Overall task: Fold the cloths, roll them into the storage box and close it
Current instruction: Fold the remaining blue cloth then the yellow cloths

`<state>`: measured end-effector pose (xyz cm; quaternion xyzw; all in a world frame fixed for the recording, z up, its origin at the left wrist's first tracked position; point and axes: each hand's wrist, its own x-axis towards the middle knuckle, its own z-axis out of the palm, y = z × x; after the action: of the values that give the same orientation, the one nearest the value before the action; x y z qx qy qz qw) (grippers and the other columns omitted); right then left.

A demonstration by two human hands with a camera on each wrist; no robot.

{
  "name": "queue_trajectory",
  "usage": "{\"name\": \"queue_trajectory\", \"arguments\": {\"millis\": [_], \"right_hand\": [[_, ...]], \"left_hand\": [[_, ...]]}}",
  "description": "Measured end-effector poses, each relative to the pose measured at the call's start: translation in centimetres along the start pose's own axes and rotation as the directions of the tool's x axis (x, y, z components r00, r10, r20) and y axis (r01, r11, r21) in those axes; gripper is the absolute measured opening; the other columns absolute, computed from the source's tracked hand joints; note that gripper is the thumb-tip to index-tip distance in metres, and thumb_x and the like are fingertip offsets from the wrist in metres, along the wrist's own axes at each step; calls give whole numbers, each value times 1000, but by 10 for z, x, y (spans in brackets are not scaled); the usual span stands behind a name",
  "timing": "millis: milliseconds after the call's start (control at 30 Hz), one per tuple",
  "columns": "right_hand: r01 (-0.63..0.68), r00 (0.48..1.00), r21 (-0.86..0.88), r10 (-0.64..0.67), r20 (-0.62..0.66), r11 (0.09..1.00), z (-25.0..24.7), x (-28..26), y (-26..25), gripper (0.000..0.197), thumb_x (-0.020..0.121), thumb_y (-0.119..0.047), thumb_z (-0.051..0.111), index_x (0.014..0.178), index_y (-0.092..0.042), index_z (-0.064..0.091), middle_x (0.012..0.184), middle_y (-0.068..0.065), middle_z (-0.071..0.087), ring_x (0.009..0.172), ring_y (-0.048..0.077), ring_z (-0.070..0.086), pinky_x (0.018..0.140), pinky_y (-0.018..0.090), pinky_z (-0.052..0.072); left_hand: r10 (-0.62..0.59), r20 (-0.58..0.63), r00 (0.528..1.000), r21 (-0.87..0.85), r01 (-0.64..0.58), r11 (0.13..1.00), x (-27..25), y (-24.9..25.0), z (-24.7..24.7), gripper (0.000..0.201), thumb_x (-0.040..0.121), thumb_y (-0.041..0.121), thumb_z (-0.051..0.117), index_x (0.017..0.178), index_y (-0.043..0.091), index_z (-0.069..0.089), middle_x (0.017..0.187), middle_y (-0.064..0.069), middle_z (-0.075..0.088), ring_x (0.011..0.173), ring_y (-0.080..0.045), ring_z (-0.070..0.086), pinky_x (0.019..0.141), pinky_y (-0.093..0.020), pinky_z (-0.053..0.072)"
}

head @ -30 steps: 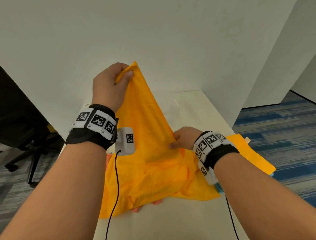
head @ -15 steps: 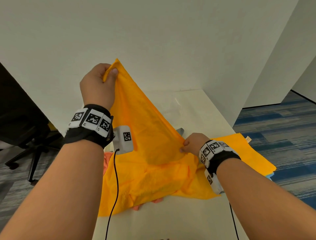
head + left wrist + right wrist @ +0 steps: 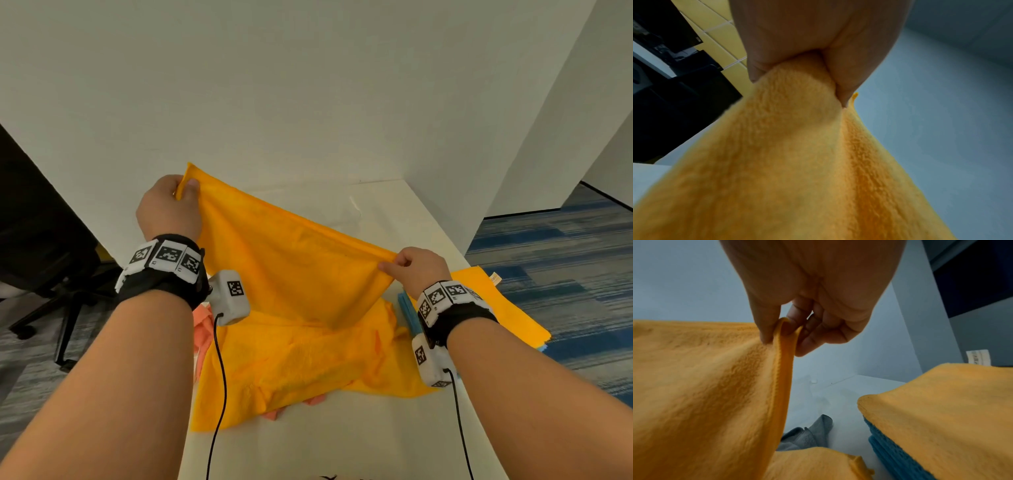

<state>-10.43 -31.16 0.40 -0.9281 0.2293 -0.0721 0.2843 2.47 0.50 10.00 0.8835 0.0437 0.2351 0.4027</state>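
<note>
Corners of the orange cloth [image 3: 291, 274] pinched in my left hand [image 3: 168, 209] and right hand [image 3: 416, 267], I should level its top edge before folding.

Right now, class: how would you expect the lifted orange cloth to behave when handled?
Probably floppy: the orange cloth sags between the left hand and right hand. Likely light: a fingertip pinch holds each end. Its fuzzy pile suggests little slipping.

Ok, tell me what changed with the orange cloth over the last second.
The right hand slid rightward along the orange cloth edge, pulling it taut, while the left hand drew left. Both kept their pinching grip; the folded stack stayed put.
</note>
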Motion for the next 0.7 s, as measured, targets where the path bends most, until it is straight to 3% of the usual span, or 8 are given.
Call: {"name": "queue_trajectory", "arguments": {"millis": [133,233,333,533,700], "right_hand": [[-19,996,209,36,-81,978,-2,-1,7,24,86,-36,67,74,-19,54,69,-6,49,71,15,48,59,25,32],[7,995,292,23,-100,956,-5,-2,8,13,89,-27,65,92,-15,61,78,-4,54,80,15,51,68,24,35],[18,990,366,34,-137,931,-9,-1,7,19,91,-23,62,105,-11,66,88,0,61,86,17,56,75,24,37],[2,977,427,90,-195,904,-15,-1,1,18,91,-31,62,96,-14,66,86,-1,64,80,12,56,66,22,36],[7,963,442,113,-245,897,-15,1,-2,17,92,-31,60,95,-13,61,87,1,64,81,15,58,75,28,42]], "left_hand": [[-63,32,998,39,62,997,-5,-11,3,38,99,34,45,125,11,58,123,-14,60,113,-35,54,93,-42,43],[-114,54,992,65,110,992,-7,-19,5,39,99,35,44,127,11,57,126,-15,59,113,-36,54,94,-45,44],[-158,65,985,73,153,986,-9,-25,7,40,99,35,44,128,11,56,127,-16,59,115,-37,53,95,-45,42],[-194,84,977,117,184,976,-10,-34,8,42,100,36,43,131,11,54,131,-15,56,118,-38,52,98,-46,41],[-202,100,974,174,183,968,-9,-39,9,42,100,36,40,125,7,58,120,-20,60,112,-39,54,94,-45,41]]}}
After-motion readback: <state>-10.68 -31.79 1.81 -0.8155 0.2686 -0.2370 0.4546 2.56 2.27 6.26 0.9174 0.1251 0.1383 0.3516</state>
